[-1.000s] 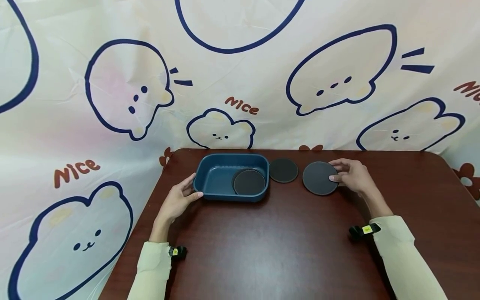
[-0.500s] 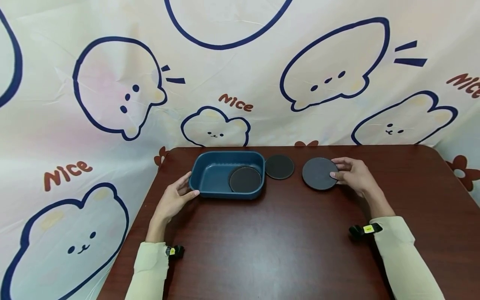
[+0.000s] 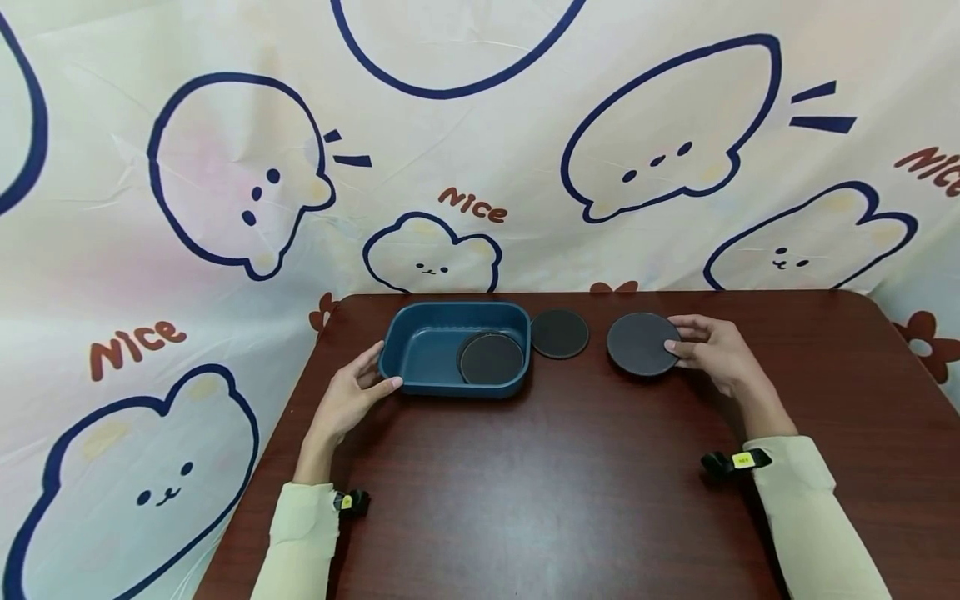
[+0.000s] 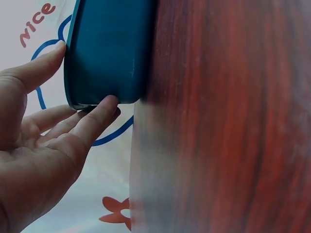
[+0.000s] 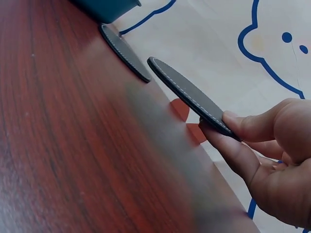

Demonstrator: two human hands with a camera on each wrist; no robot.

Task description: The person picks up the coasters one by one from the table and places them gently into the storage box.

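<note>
My right hand (image 3: 711,352) pinches a round dark grey coaster (image 3: 641,343) by its right edge, thumb on top and fingers beneath. In the right wrist view this coaster (image 5: 187,92) shows pale edge stitching and is tilted, raised off the table. At the left end of a blue rectangular box (image 3: 423,354), my left hand (image 3: 352,396) holds the near corner between thumb and fingers. Inside the box's right half lies a round black coaster (image 3: 491,358), with another dark round edge just behind it. A second black coaster (image 3: 560,333) lies flat on the table just right of the box.
The dark red-brown wooden table (image 3: 540,483) has its back edge close behind the box and coasters. A white cloth (image 3: 420,142) printed with blue cartoon outlines hangs behind and to the left of it.
The head view has shifted slightly. My right hand has moved a little right with the coaster and tilted it slightly. My left hand keeps its place at the box.
</note>
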